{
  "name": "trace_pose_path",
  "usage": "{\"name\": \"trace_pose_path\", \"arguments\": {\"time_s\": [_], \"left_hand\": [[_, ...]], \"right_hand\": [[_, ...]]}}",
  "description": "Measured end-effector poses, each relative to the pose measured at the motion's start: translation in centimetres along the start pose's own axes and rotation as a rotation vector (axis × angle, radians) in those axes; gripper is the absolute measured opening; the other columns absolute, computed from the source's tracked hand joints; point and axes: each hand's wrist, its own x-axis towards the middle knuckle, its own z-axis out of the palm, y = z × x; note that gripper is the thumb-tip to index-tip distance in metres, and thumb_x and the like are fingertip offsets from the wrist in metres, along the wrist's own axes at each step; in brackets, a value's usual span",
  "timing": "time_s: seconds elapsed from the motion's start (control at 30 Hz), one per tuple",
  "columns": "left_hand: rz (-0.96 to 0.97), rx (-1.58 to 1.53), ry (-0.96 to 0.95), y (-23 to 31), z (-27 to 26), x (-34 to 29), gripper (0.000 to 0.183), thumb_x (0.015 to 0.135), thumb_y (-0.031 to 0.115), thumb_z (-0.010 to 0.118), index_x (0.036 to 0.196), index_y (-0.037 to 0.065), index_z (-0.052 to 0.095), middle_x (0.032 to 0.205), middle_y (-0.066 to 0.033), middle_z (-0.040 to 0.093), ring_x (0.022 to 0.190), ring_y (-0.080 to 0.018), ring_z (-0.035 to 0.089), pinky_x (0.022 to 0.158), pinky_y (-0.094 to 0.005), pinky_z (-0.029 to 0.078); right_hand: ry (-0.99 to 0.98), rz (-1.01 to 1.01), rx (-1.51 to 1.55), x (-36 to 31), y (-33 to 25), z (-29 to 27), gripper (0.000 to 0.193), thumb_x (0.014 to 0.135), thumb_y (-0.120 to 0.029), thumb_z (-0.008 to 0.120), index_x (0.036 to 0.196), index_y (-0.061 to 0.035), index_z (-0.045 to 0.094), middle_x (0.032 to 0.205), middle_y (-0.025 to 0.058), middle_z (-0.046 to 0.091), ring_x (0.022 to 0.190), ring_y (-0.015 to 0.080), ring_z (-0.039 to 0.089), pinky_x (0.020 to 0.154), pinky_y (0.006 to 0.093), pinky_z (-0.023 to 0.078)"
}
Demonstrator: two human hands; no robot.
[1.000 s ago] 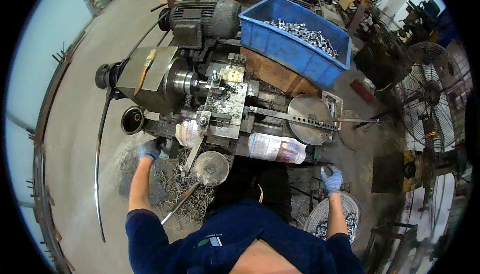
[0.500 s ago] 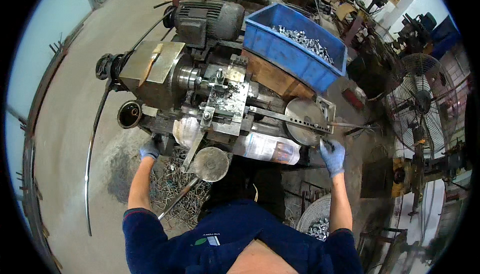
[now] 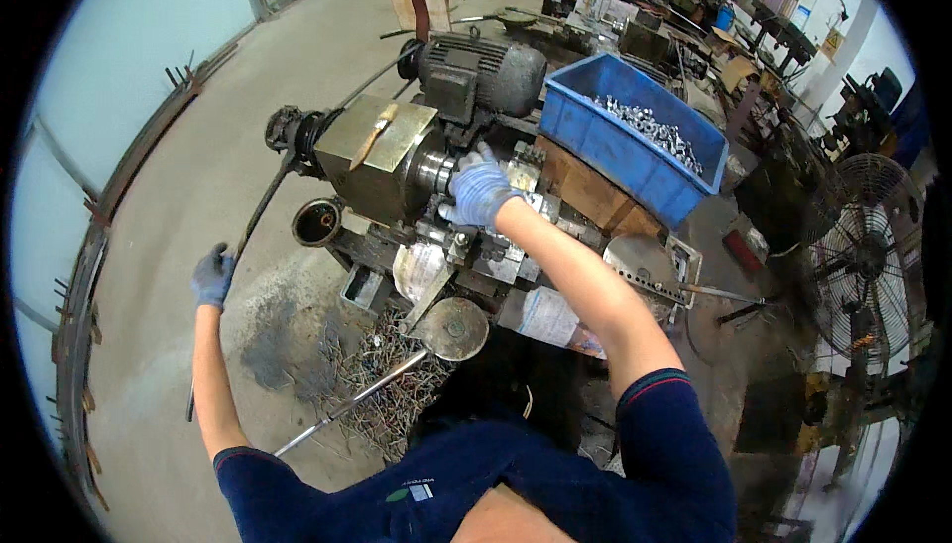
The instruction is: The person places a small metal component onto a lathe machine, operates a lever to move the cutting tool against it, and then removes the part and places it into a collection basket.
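Note:
My left hand (image 3: pixel 212 278), in a blue-grey knit glove, is closed round a long dark lever (image 3: pixel 260 210) that slants down from the left end of a small lathe-like machine. In a similar glove, my right hand (image 3: pixel 481 189) reaches across the machine beside its round metal spindle nose (image 3: pixel 433 172). Its thumb and fingers are spread apart, and no held thing shows; the palm side is hidden. Under my right forearm lies the oily metal tool slide (image 3: pixel 501 263). A brush (image 3: pixel 374 136) rests on the headstock cover (image 3: pixel 342 158).
A blue crate (image 3: pixel 635 161) of small metal parts stands behind the machine, beside an electric motor (image 3: pixel 481 75). A round-ended metal arm (image 3: pixel 454 330) juts towards me. Thin metal scrap (image 3: pixel 382 384) covers the floor below. A fan (image 3: pixel 868 255) stands at right.
My left hand has moved outward from the machine's front onto the lever. My right hand has left the round plate at right and come over the spindle area. The view has shifted.

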Motion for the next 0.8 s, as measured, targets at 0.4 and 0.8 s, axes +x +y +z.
{"name": "trace_pose_path", "arguments": {"time_s": [0.4, 0.8], "left_hand": [[-0.165, 0.138, 0.017, 5.0, 2.9, -12.3, 0.039, 0.079, 0.044, 0.059, 0.089, 0.006, 0.061, 0.082, -0.0210, 0.063, 0.079, -0.0379, 0.061, 0.069, -0.0475, 0.047], [-0.301, -0.690, -0.387, 0.8, 5.4, -5.7, 0.020, 0.078, 0.019, 0.065, 0.081, 0.000, 0.059, 0.057, -0.0093, 0.056, 0.045, -0.0176, 0.056, 0.043, -0.0317, 0.044]], "right_hand": [[-0.196, -0.005, 0.064, 2.3, -0.6, 0.9, 0.047, 0.075, -0.045, 0.058, 0.103, -0.0084, 0.068, 0.103, 0.0135, 0.066, 0.105, 0.0300, 0.058, 0.107, 0.0493, 0.022], [0.403, 0.210, 0.169, -7.7, 11.7, -6.2, 0.041, 0.078, -0.049, 0.058, 0.079, -0.0114, 0.073, 0.068, 0.0127, 0.065, 0.069, 0.0324, 0.062, 0.080, 0.0374, 0.046]]}}
